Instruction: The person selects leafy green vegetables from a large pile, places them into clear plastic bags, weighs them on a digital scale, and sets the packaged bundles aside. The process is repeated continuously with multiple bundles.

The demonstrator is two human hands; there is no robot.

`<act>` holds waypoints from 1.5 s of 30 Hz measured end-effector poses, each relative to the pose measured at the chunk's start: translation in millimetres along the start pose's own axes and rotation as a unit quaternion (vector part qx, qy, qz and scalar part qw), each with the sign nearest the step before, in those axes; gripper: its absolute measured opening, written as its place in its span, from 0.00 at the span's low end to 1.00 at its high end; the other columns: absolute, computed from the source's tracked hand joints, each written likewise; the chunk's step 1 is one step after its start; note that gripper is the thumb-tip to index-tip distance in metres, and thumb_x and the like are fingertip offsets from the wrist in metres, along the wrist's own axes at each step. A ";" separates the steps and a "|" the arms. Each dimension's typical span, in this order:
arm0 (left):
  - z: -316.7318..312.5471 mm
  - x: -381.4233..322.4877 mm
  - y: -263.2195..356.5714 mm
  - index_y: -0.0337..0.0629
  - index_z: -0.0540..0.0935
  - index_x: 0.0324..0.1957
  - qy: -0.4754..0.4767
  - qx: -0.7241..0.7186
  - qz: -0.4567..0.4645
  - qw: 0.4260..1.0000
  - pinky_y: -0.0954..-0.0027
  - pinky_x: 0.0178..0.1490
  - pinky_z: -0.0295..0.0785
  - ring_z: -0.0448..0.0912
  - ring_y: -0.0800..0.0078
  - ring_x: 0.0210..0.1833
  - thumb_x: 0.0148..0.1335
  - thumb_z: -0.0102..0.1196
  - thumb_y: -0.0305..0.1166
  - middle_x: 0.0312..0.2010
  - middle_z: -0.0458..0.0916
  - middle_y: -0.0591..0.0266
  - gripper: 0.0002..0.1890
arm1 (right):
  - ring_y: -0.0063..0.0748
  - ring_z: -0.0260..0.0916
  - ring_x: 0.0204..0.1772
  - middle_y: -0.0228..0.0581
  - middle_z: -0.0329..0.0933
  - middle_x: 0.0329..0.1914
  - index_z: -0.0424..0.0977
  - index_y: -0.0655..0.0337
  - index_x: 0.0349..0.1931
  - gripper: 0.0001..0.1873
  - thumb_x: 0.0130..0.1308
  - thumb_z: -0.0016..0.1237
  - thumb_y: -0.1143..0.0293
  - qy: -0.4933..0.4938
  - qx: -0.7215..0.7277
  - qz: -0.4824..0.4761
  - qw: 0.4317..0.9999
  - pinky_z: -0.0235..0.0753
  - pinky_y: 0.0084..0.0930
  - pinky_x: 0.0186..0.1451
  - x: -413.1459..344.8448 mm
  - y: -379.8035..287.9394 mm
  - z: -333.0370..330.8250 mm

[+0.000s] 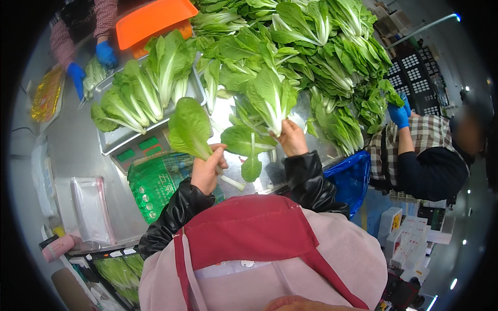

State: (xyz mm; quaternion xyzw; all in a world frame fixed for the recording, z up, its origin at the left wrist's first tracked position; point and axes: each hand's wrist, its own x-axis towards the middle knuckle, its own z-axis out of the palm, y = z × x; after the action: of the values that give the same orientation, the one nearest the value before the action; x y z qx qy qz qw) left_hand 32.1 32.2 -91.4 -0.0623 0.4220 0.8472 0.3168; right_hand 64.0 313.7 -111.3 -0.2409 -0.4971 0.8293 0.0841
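Note:
My left hand [208,171] pinches the white stalk of a single loose green leaf [190,124], whose cut end points down toward me. In my right hand [294,139] is the pale base of a leafy green head [268,95], with its leaves fanning away from me. Between the two hands, loose leaves [245,140] lie on the shiny metal table [229,186]. Left of them, several leafy heads [132,93] rest in a metal tray [116,144] on a scale with lit green displays [148,143].
A large pile of greens [327,58] covers the far side. A green printed bag [149,186] lies at left, near clear plastic bags [91,210]. Gloved co-workers stand at far left and right. An orange tray [155,23] and a blue bag [348,179] flank the table.

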 end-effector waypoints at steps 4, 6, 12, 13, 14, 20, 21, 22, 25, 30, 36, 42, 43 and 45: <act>20.4 2.0 0.2 0.31 0.69 0.59 -0.013 0.025 0.009 1.000 0.68 0.54 0.73 0.76 0.69 0.49 0.65 0.55 0.30 0.48 0.76 0.55 0.23 | 0.30 0.76 0.44 0.40 0.76 0.46 0.69 0.69 0.50 0.15 0.69 0.47 0.69 -0.018 -0.072 0.000 0.997 0.77 0.30 0.47 -44.8 7.7 53.1; 30.5 5.2 -7.6 0.31 0.66 0.62 -0.018 0.020 0.053 0.998 0.69 0.55 0.73 0.76 0.69 0.53 0.65 0.55 0.29 0.53 0.74 0.53 0.25 | 0.27 0.76 0.41 0.41 0.77 0.43 0.71 0.70 0.47 0.14 0.64 0.51 0.73 -0.069 -0.192 -0.064 0.977 0.78 0.24 0.44 -57.8 15.1 69.8; 16.5 2.8 -10.0 0.32 0.74 0.53 -0.038 0.045 0.074 0.996 0.70 0.56 0.70 0.76 0.71 0.51 0.64 0.55 0.24 0.50 0.78 0.55 0.16 | 0.43 0.74 0.43 0.46 0.74 0.42 0.71 0.65 0.37 0.11 0.53 0.54 0.79 -0.192 -0.432 -0.360 0.804 0.74 0.29 0.45 -85.6 4.0 107.5; 19.1 1.3 -8.0 0.32 0.74 0.53 -0.019 0.044 0.091 0.995 0.70 0.56 0.70 0.76 0.71 0.51 0.64 0.55 0.24 0.50 0.78 0.56 0.16 | 0.42 0.74 0.43 0.45 0.75 0.43 0.70 0.65 0.36 0.10 0.54 0.54 0.78 -0.193 -0.432 -0.360 0.804 0.74 0.29 0.46 -87.9 4.5 107.0; 20.6 0.4 -6.4 0.32 0.74 0.53 -0.001 0.042 0.108 0.993 0.70 0.55 0.70 0.77 0.71 0.51 0.64 0.54 0.24 0.49 0.78 0.56 0.16 | 0.41 0.75 0.44 0.44 0.75 0.43 0.70 0.65 0.35 0.09 0.54 0.54 0.78 -0.195 -0.431 -0.359 0.804 0.74 0.29 0.46 -89.3 4.8 106.5; 21.7 -2.2 0.1 0.34 0.70 0.57 -0.025 -0.100 0.102 0.989 0.62 0.58 0.71 0.76 0.66 0.53 0.65 0.53 0.25 0.51 0.77 0.55 0.19 | 0.37 0.75 0.47 0.43 0.76 0.44 0.70 0.66 0.44 0.09 0.67 0.48 0.72 -0.077 0.136 0.022 0.988 0.75 0.32 0.50 -84.7 16.1 88.6; 20.5 -3.2 0.9 0.34 0.70 0.57 -0.033 -0.109 0.095 0.989 0.62 0.58 0.71 0.76 0.66 0.54 0.65 0.53 0.25 0.51 0.77 0.54 0.18 | 0.36 0.75 0.47 0.43 0.76 0.44 0.70 0.66 0.45 0.10 0.68 0.47 0.71 -0.065 0.168 0.039 0.983 0.76 0.32 0.50 -80.1 21.0 81.6; 19.4 -3.8 2.8 0.34 0.70 0.57 -0.043 -0.118 0.088 0.988 0.62 0.58 0.71 0.76 0.65 0.54 0.65 0.53 0.25 0.51 0.77 0.54 0.18 | 0.37 0.74 0.51 0.43 0.76 0.46 0.71 0.66 0.43 0.09 0.70 0.45 0.69 -0.067 0.181 0.031 0.981 0.75 0.35 0.57 -67.9 32.0 65.9; 23.3 -9.6 17.0 0.35 0.70 0.58 -0.052 -0.108 0.079 0.990 0.62 0.58 0.71 0.76 0.64 0.54 0.66 0.52 0.26 0.52 0.77 0.53 0.19 | 0.37 0.74 0.51 0.43 0.76 0.46 0.71 0.68 0.45 0.11 0.70 0.45 0.68 -0.011 0.184 0.005 0.983 0.76 0.34 0.57 -46.9 36.1 30.8; 14.2 -3.5 7.7 0.35 0.68 0.59 -0.080 -0.007 0.089 0.993 0.64 0.55 0.71 0.75 0.67 0.54 0.65 0.54 0.26 0.53 0.76 0.55 0.21 | 0.30 0.76 0.41 0.41 0.76 0.42 0.66 0.67 0.56 0.22 0.64 0.53 0.69 -0.185 -0.116 0.110 0.970 0.79 0.27 0.45 -86.2 8.0 87.2; 28.6 -10.1 31.0 0.34 0.66 0.60 -0.091 -0.085 0.074 0.989 0.67 0.62 0.63 0.71 0.68 0.59 0.62 0.55 0.23 0.56 0.71 0.57 0.24 | 0.25 0.75 0.36 0.37 0.78 0.38 0.70 0.65 0.50 0.16 0.63 0.54 0.71 -0.152 -0.017 0.094 0.984 0.74 0.21 0.37 -77.9 6.7 97.0; 14.5 -7.5 14.7 0.35 0.69 0.57 -0.050 -0.046 0.068 0.995 0.68 0.58 0.67 0.73 0.69 0.54 0.61 0.55 0.22 0.52 0.74 0.59 0.21 | 0.27 0.77 0.34 0.42 0.79 0.37 0.70 0.69 0.48 0.14 0.68 0.48 0.67 -0.176 -0.184 0.024 0.967 0.76 0.22 0.37 -81.9 17.7 99.7; 12.1 -6.0 12.8 0.35 0.70 0.55 -0.039 -0.051 0.072 0.995 0.68 0.55 0.68 0.74 0.70 0.51 0.62 0.56 0.23 0.50 0.75 0.60 0.19 | 0.28 0.77 0.33 0.43 0.79 0.37 0.70 0.69 0.48 0.15 0.70 0.46 0.66 -0.164 -0.159 0.035 0.973 0.77 0.23 0.37 -81.1 19.6 97.0; 9.2 -2.1 11.4 0.36 0.72 0.52 -0.015 -0.060 0.080 0.995 0.68 0.50 0.70 0.75 0.72 0.46 0.62 0.56 0.24 0.46 0.77 0.62 0.16 | 0.29 0.77 0.33 0.44 0.79 0.36 0.70 0.70 0.48 0.16 0.72 0.42 0.63 -0.140 -0.108 0.058 0.983 0.77 0.24 0.37 -75.8 21.7 87.4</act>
State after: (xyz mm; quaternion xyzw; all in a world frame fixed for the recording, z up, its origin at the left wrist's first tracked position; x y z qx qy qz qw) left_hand 28.5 33.1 -77.0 -0.0343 0.3688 0.8946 0.2502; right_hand 89.9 205.8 -72.1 -0.1584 -0.5757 0.7998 -0.0608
